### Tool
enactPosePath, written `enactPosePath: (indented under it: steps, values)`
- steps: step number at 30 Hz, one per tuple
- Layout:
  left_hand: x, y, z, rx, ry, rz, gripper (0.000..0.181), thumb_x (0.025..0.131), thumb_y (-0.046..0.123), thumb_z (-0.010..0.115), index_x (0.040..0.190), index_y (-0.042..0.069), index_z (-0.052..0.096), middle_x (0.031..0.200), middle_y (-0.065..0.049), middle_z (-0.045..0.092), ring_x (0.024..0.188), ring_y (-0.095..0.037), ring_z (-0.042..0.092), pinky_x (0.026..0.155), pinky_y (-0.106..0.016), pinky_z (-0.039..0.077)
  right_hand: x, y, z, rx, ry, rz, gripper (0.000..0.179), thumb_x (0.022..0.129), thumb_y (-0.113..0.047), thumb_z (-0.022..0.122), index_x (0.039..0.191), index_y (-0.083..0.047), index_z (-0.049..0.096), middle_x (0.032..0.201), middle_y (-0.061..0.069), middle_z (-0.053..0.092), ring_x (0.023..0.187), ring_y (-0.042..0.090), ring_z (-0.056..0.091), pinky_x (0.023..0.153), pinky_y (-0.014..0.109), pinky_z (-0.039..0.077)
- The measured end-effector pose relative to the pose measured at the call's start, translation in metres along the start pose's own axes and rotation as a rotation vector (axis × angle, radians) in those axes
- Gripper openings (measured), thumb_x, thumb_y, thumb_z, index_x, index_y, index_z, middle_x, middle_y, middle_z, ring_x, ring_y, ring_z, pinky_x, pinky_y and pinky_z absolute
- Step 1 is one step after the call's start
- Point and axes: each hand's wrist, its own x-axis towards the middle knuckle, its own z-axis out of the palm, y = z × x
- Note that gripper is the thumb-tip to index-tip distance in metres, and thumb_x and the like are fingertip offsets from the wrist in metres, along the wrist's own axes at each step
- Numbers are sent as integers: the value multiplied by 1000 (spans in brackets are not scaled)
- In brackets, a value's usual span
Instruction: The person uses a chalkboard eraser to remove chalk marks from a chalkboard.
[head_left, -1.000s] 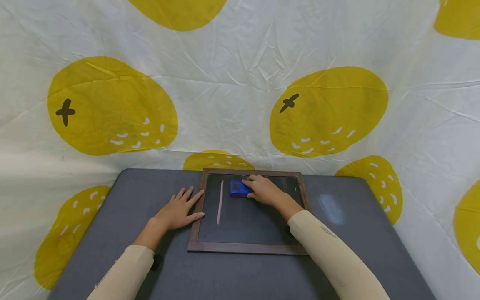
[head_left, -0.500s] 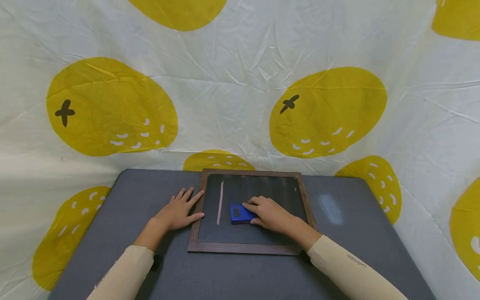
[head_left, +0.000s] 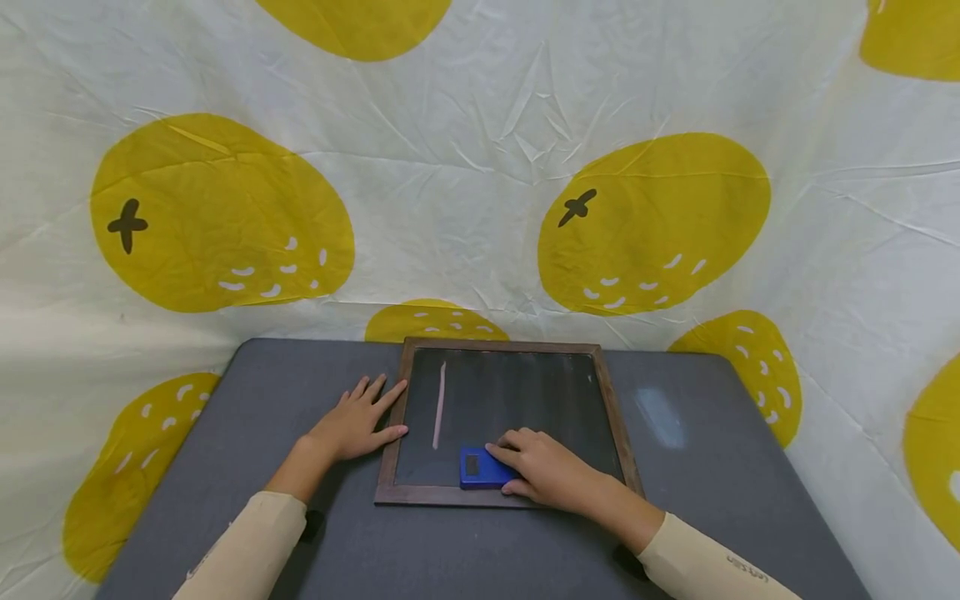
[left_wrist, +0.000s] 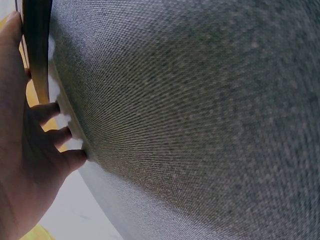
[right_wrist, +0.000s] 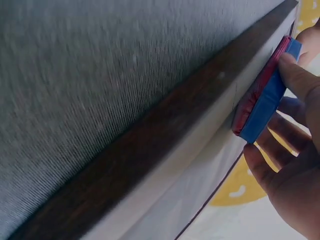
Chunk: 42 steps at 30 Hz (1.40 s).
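At the bottom edge of the head view, beige sleeves (head_left: 247, 546) on both forearms. Next, the right-hand grip (head_left: 551, 475), pinching a blue block eraser (head_left: 486, 471) between thumb and fingers at the near side of the framed chalkboard (head_left: 562, 396); right up by the wooden near rail (head_left: 420, 496), contact with it unclear. For the eraser, a long axis roughly left to right along that rail, free end pointing left, other end under the hand, blue back up, dark red pad (right_wrist: 258, 89) facing down toward the board. Farther left, the left-hand grip (head_left: 356, 423), fingers spread, with thumb and index fingertip on the left rail (head_left: 389, 471). Within the frame, left of the eraser, a pale pink chalk line (head_left: 439, 406), running near to far. Around the board, the grey table (head_left: 300, 375), with a pale patch (head_left: 662, 418) at right. Behind, a white cloth (head_left: 450, 225) with yellow fruit shapes (head_left: 225, 212).
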Motion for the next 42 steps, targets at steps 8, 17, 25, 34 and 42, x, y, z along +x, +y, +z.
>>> enactPosePath:
  steps: [8, 17, 25, 34, 42]
  values:
    - [-4, 1, -1, -3, 0, 9, 85, 100, 68, 49, 167, 23, 22, 169, -24, 22, 154, -54, 20, 115, -77, 26, -1, -8, 1, -15, 2, 17, 63, 97, -42, 72, 148, -8, 58, 127, 6, 63, 105, 18, 60, 90, 37, 54]
    - [-4, -1, -1, -8, -1, 4, 84, 101, 67, 50, 167, 24, 22, 169, -24, 22, 154, -54, 19, 115, -77, 24, 4, -7, 0, -12, -13, 33, 61, 98, -42, 71, 148, -10, 58, 128, 6, 63, 107, 19, 60, 90, 37, 55]
    - [-4, -1, 0, -1, 6, 10, 85, 100, 69, 48, 167, 24, 22, 169, -24, 23, 153, -54, 20, 115, -76, 26, 18, 6, -2, -37, 33, 31, 60, 96, -40, 74, 145, -7, 61, 124, 9, 65, 102, 21, 62, 87, 37, 57]
    - [-2, 1, -1, -8, -7, 8, 84, 100, 68, 49, 167, 25, 21, 169, -24, 22, 154, -54, 19, 116, -76, 25, 44, 30, -5, -36, 48, 75, 60, 96, -38, 74, 145, -5, 61, 122, 12, 64, 99, 23, 61, 84, 39, 55]
    - [-2, 0, 1, 4, -12, 0, 85, 100, 69, 48, 167, 26, 20, 170, -23, 20, 155, -53, 18, 116, -76, 24, 66, 51, -7, -10, 10, 146, 61, 97, -36, 74, 147, -5, 58, 126, 15, 63, 102, 26, 61, 87, 42, 56]
